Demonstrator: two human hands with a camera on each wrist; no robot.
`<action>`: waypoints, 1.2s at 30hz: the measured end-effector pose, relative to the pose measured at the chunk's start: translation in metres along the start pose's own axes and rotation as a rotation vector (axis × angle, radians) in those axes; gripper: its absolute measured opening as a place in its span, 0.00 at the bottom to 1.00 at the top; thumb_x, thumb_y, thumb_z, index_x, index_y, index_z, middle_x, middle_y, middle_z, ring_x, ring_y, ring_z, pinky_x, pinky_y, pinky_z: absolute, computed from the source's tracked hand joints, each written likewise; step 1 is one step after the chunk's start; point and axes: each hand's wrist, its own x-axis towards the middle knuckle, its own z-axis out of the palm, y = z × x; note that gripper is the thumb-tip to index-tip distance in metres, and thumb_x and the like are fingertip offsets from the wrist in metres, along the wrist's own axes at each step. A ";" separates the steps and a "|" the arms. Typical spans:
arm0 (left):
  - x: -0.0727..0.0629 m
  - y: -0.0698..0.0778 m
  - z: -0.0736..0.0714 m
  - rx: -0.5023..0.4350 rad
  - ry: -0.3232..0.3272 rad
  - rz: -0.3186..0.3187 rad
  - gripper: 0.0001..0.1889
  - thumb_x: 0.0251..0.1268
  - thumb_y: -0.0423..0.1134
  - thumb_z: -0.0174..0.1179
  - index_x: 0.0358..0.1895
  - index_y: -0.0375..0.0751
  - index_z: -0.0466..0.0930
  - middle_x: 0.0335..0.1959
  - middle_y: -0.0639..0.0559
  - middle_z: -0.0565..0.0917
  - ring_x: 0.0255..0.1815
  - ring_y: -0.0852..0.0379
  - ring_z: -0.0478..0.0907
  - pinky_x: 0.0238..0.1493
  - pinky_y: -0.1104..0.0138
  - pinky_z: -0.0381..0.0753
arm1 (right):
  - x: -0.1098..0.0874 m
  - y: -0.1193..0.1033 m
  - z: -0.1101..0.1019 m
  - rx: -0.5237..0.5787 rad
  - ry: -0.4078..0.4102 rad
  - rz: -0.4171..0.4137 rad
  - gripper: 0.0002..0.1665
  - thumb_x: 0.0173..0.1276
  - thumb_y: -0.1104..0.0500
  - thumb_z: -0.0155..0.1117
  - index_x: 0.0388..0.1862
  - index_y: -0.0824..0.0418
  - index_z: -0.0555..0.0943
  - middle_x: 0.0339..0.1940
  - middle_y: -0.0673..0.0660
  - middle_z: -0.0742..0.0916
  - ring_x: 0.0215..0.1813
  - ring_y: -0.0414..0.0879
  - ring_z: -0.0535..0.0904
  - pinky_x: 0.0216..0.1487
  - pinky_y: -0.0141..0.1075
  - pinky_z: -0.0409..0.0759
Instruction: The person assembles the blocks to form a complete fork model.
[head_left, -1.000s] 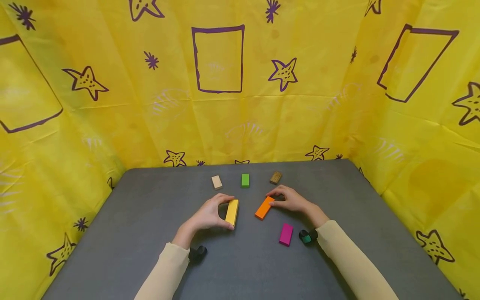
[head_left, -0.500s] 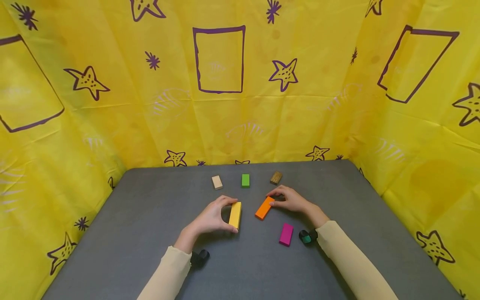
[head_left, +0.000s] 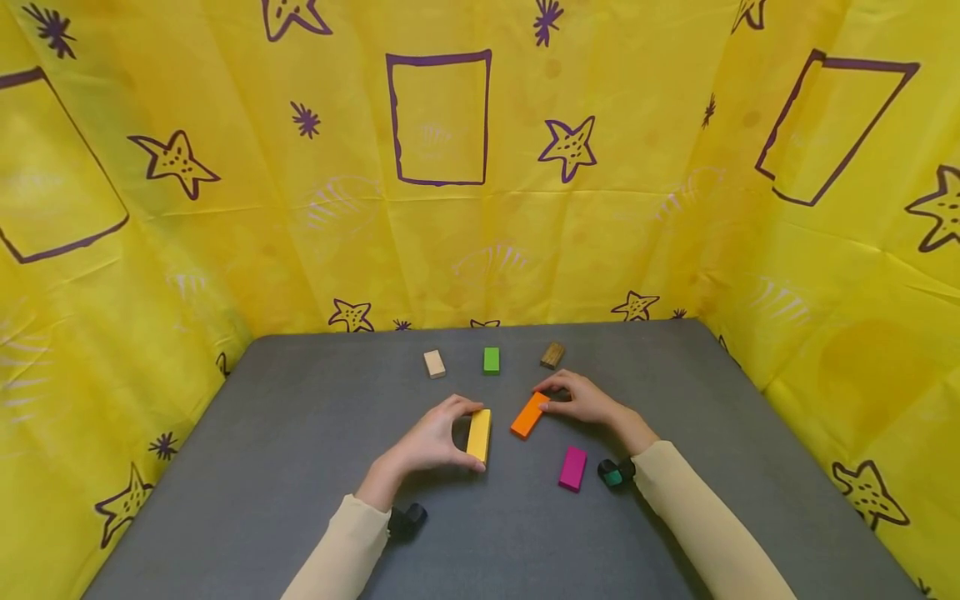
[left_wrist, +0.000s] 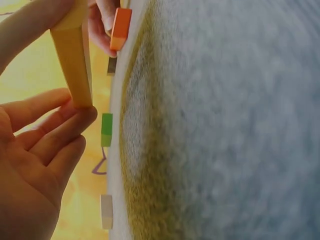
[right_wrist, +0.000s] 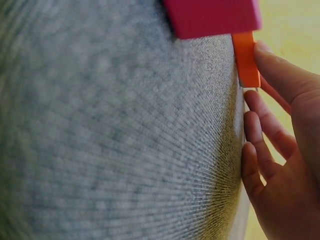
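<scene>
Yellow block is pinched at its ends by our left hand, above the grey table; our right hand pinches the orange block near it. We're likely positioning both; next may call for steady lowering.

Now one block in the left hand, second block in the right hand, third block before that hand, three farther blocks beyond both!

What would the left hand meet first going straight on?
Likely the orange rectangular block, pinched by the right hand. The yellow rectangular block held by the left hand would lead; its height is unclear, so it might pass above.
</scene>
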 end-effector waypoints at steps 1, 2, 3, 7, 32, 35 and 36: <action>0.000 0.000 0.001 0.001 -0.004 -0.001 0.48 0.35 0.60 0.76 0.66 0.47 0.69 0.56 0.57 0.73 0.58 0.55 0.71 0.62 0.55 0.71 | 0.000 0.000 0.000 -0.004 0.000 0.002 0.23 0.63 0.47 0.65 0.55 0.55 0.81 0.50 0.55 0.81 0.51 0.50 0.75 0.55 0.48 0.75; 0.000 0.000 0.002 0.002 -0.007 -0.003 0.48 0.36 0.60 0.76 0.66 0.47 0.69 0.56 0.57 0.73 0.58 0.55 0.71 0.62 0.55 0.71 | 0.000 0.000 0.001 -0.005 0.000 0.004 0.23 0.63 0.47 0.65 0.55 0.55 0.81 0.50 0.55 0.81 0.51 0.50 0.75 0.55 0.48 0.75; 0.000 0.001 0.002 0.000 -0.010 -0.003 0.47 0.36 0.59 0.76 0.66 0.47 0.69 0.56 0.57 0.73 0.57 0.55 0.71 0.62 0.55 0.71 | 0.000 0.000 0.001 -0.008 0.001 0.006 0.23 0.63 0.47 0.65 0.55 0.55 0.81 0.50 0.55 0.81 0.51 0.50 0.75 0.55 0.48 0.75; 0.001 0.002 0.004 0.000 -0.018 -0.006 0.47 0.37 0.59 0.76 0.66 0.48 0.69 0.56 0.57 0.73 0.57 0.54 0.71 0.62 0.55 0.72 | 0.000 0.001 0.001 -0.015 0.007 0.012 0.22 0.63 0.48 0.66 0.54 0.54 0.81 0.49 0.54 0.81 0.51 0.49 0.75 0.55 0.47 0.75; 0.010 0.003 0.014 0.060 -0.032 -0.044 0.48 0.36 0.62 0.74 0.66 0.49 0.69 0.56 0.56 0.72 0.56 0.57 0.71 0.61 0.57 0.72 | 0.001 0.001 0.000 -0.026 -0.002 0.029 0.23 0.63 0.46 0.65 0.55 0.53 0.81 0.49 0.53 0.81 0.50 0.48 0.75 0.54 0.46 0.75; 0.011 0.003 0.015 0.064 -0.034 -0.043 0.48 0.36 0.62 0.74 0.66 0.48 0.69 0.56 0.55 0.72 0.55 0.57 0.71 0.61 0.57 0.73 | 0.001 0.002 0.000 -0.025 -0.006 0.029 0.22 0.63 0.46 0.65 0.55 0.53 0.81 0.49 0.53 0.81 0.50 0.47 0.75 0.54 0.45 0.75; 0.011 0.003 0.016 0.068 -0.036 -0.043 0.48 0.36 0.62 0.74 0.66 0.48 0.69 0.56 0.55 0.72 0.55 0.57 0.71 0.61 0.57 0.73 | 0.001 0.002 0.000 -0.021 -0.007 0.030 0.22 0.63 0.47 0.65 0.55 0.53 0.81 0.49 0.54 0.81 0.50 0.48 0.75 0.55 0.46 0.75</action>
